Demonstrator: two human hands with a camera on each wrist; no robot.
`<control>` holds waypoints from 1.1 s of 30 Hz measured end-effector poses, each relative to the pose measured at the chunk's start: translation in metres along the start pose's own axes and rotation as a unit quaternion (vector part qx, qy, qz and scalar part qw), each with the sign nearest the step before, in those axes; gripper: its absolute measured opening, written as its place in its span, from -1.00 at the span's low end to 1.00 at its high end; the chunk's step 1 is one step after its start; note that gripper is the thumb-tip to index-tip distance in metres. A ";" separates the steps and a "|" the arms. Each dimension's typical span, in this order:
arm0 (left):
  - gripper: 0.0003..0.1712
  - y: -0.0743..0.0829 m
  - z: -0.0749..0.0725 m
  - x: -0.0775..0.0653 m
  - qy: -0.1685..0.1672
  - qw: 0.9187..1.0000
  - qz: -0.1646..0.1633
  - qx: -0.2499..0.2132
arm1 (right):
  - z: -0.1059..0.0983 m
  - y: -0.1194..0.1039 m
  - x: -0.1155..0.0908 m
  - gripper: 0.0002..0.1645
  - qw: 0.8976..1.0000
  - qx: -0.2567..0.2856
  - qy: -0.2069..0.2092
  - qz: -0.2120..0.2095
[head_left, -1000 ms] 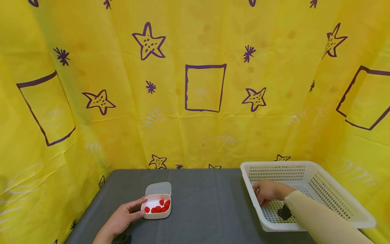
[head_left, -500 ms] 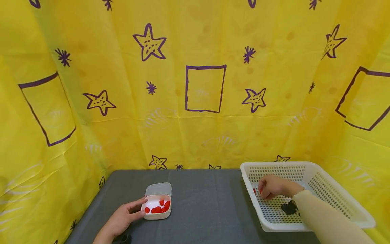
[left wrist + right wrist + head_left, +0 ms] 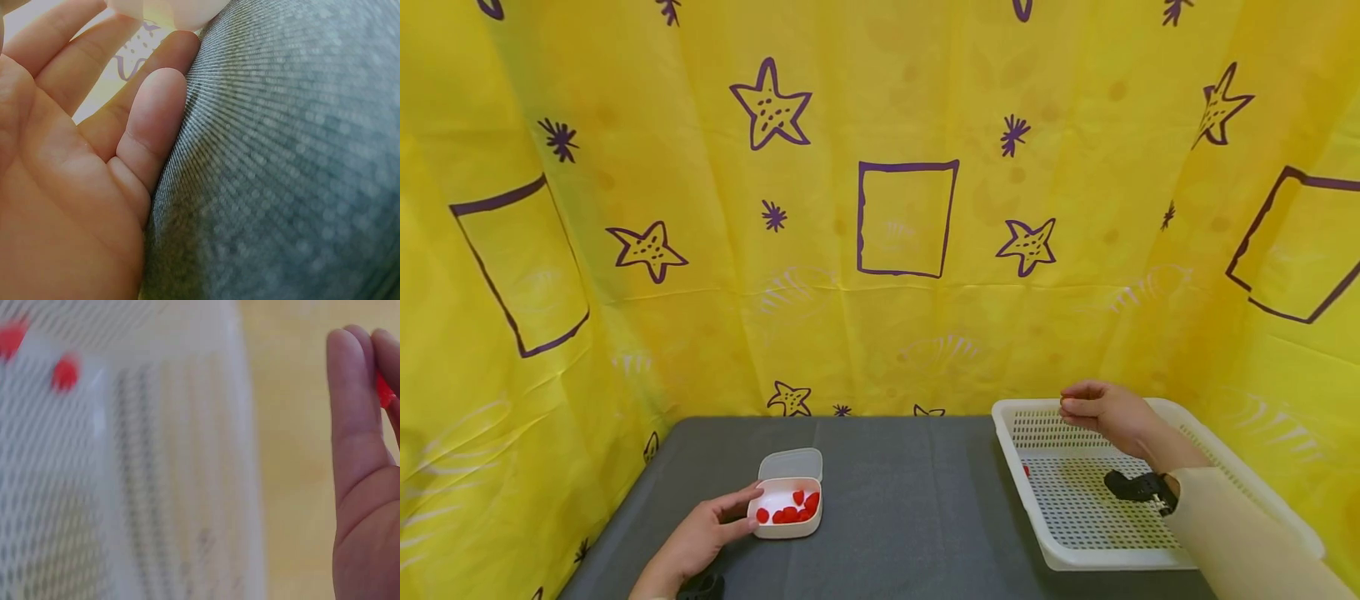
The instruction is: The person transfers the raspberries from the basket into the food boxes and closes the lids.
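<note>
My left hand holds the left end of a small white box with thumb and fingers. The box's translucent lid lies folded back behind it. Several small red berry-like pieces are inside. In the left wrist view, the fingers reach toward the box's pale underside. My right hand is raised over the back of the white plastic basket. It pinches a red berry-like piece, partly hidden by the fingers. Two blurred red pieces lie in the basket in the right wrist view.
A grey cloth covers the table, with the box at left and the basket at right. Yellow curtains with purple stars and squares surround the back and sides. A black wrist device is on my right arm.
My right hand has risen from the basket's left side, up and back over its rear rim, pinching a red piece. The left hand and the box have stayed in place.
</note>
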State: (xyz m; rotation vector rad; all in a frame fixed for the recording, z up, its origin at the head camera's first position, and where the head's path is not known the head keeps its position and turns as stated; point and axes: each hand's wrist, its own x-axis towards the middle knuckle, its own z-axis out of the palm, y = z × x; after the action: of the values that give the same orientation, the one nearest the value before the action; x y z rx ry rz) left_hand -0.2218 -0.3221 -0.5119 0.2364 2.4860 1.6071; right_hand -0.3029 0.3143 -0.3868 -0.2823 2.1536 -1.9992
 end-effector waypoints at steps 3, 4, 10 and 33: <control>-0.36 0.001 0.000 0.000 0.000 1.000 0.003 0.003 | 0.019 -0.017 0.001 -0.82 0.999 0.043 0.005 -0.030; -0.36 0.001 0.000 0.000 0.000 1.000 0.004 0.003 | 0.028 -0.022 0.003 -0.85 0.998 0.054 0.006 -0.037; -0.38 -0.002 0.001 -0.001 -0.002 1.000 0.008 -0.005 | 0.094 -0.048 0.015 -0.86 0.997 0.063 -0.018 -0.051; -0.37 -0.002 -0.001 0.001 -0.001 1.000 0.009 -0.007 | 0.333 -0.006 0.057 -0.76 0.995 0.078 -0.064 0.008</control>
State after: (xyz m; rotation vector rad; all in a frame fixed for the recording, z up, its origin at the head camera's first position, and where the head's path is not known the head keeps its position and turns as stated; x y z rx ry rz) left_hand -0.2234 -0.3230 -0.5137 0.2610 2.4771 1.6294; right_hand -0.2692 -0.0208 -0.4060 -0.3576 1.9049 -2.0658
